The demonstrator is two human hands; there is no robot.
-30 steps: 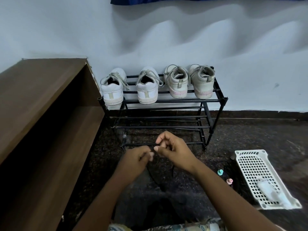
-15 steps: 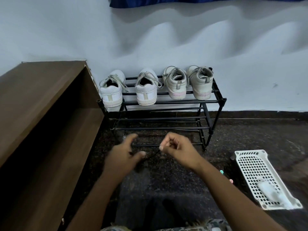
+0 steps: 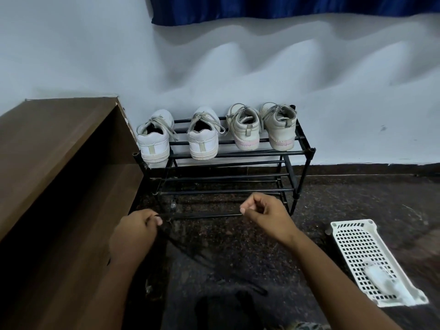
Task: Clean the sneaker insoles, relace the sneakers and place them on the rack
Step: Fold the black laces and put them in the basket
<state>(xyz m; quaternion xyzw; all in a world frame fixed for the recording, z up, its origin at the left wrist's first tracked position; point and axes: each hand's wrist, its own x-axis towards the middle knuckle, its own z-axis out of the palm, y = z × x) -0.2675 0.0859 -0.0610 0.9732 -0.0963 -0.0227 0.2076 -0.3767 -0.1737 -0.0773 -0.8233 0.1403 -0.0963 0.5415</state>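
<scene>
A brown wooden cabinet (image 3: 59,151) fills the left side, standing on the dark speckled floor (image 3: 357,198). Just right of it, the left hand (image 3: 133,232) has its fingers (image 3: 156,221) curled, pinching a thin black lace (image 3: 171,239) that trails down and right towards a dark shoe (image 3: 226,303) at the bottom centre, which is too dim to make out in detail. Behind the hands, against the wall, the black metal rack (image 3: 238,153) carries four sneakers side by side on its top tier, heels facing out and laces threaded: a white pair (image 3: 153,144) on the left and a cream pair with pinkish soles (image 3: 245,132) on the right. The right hand (image 3: 266,215) is held level with the left, thumb and forefinger (image 3: 246,207) pressed together, seemingly on the lace's other end, though the strand blends with the rack's lowest bar. Far right, a white perforated basket (image 3: 350,225) lies on the floor, holding a blurred white object (image 3: 381,279).
</scene>
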